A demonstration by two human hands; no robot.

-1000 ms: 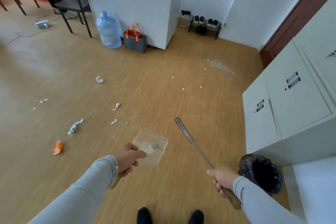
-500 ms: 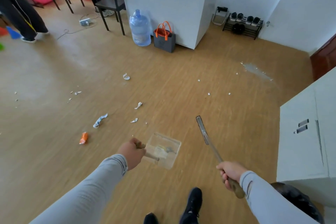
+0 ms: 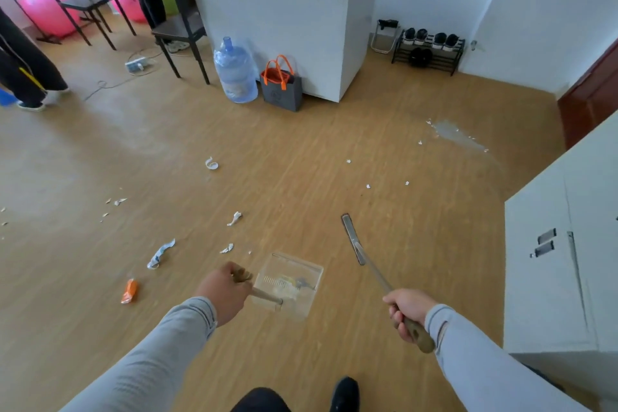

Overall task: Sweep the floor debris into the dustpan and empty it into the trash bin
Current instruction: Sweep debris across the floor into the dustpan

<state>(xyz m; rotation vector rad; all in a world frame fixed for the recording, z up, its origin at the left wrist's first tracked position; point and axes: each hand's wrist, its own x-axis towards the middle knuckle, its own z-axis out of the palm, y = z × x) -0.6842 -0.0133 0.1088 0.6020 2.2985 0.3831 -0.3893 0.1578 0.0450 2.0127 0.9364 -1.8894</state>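
Observation:
My left hand (image 3: 225, 294) grips the wooden handle of a clear plastic dustpan (image 3: 290, 283), held above the floor with a little debris inside. My right hand (image 3: 406, 311) grips the wooden handle of a slim broom (image 3: 352, 239) whose narrow head points forward over the floor. Scattered on the wooden floor to the left lie an orange wrapper (image 3: 129, 291), a blue-white paper scrap (image 3: 160, 253), small white scraps (image 3: 234, 218) and a curled white piece (image 3: 211, 163). More white bits (image 3: 368, 186) lie ahead on the right. The trash bin is out of view.
A grey metal cabinet (image 3: 565, 261) stands close on my right. Ahead are a white counter (image 3: 287, 17), a water jug (image 3: 235, 72), an orange-handled bag (image 3: 281, 87), a shoe rack (image 3: 428, 47), chairs (image 3: 80, 0) and a power strip (image 3: 137, 64). Another person's legs (image 3: 23, 70) stand at far left.
My view has swung left and forward, so the black trash bin by the cabinet has dropped out of sight. Both hands keep hold of the dustpan and broom, and I have stepped ahead.

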